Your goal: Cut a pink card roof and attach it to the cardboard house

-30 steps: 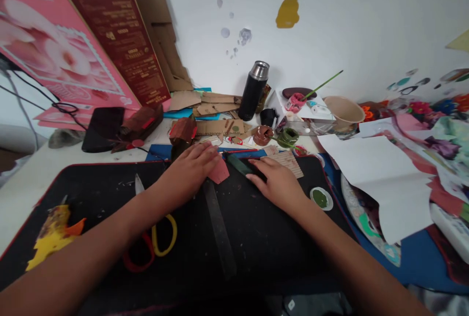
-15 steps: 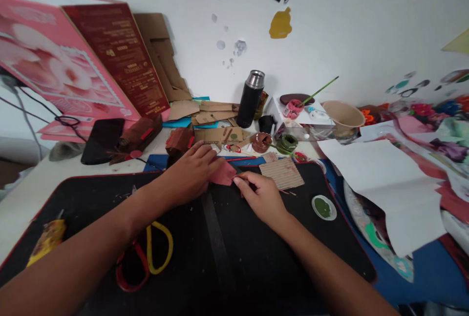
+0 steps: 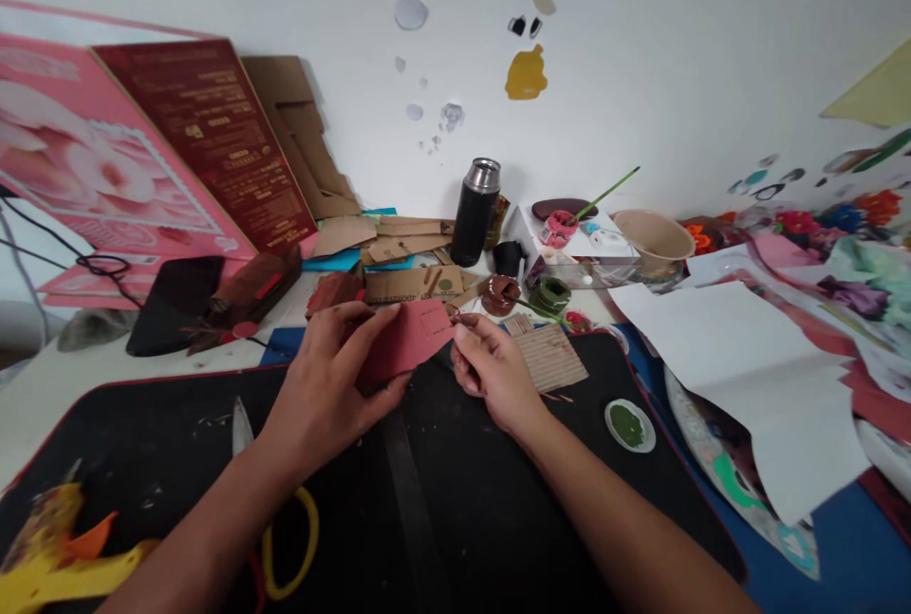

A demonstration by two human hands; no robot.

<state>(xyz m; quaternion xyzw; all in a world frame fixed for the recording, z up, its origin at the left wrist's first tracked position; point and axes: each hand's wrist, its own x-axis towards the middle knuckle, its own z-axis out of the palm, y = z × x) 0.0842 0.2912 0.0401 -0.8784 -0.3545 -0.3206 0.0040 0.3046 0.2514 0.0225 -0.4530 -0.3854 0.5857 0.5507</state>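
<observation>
My left hand (image 3: 324,391) grips a piece of red card (image 3: 409,339) between thumb and fingers, held above the black mat (image 3: 342,519). Faint rectangular lines are marked near the card's right end. My right hand (image 3: 491,372) is closed in a pinch at the card's right corner. Whatever lies between those fingertips is too small to make out. Scissors (image 3: 313,538) with a yellow and red handle lie partly under my left forearm. A corrugated cardboard piece (image 3: 548,355) rests just beyond my right hand.
At lower left is a yellow glue gun (image 3: 61,548). A dish of green paint (image 3: 629,425) sits on the mat's right. Behind stand a black flask (image 3: 475,220), a brown paint jar (image 3: 501,295) and a green one (image 3: 549,296). White paper (image 3: 740,358) covers the right side.
My left hand has drawn nearer and lower, turning so that more of the red card shows, including its marked lines. My right hand stays by the card's corner. The view has shifted, revealing the glue gun.
</observation>
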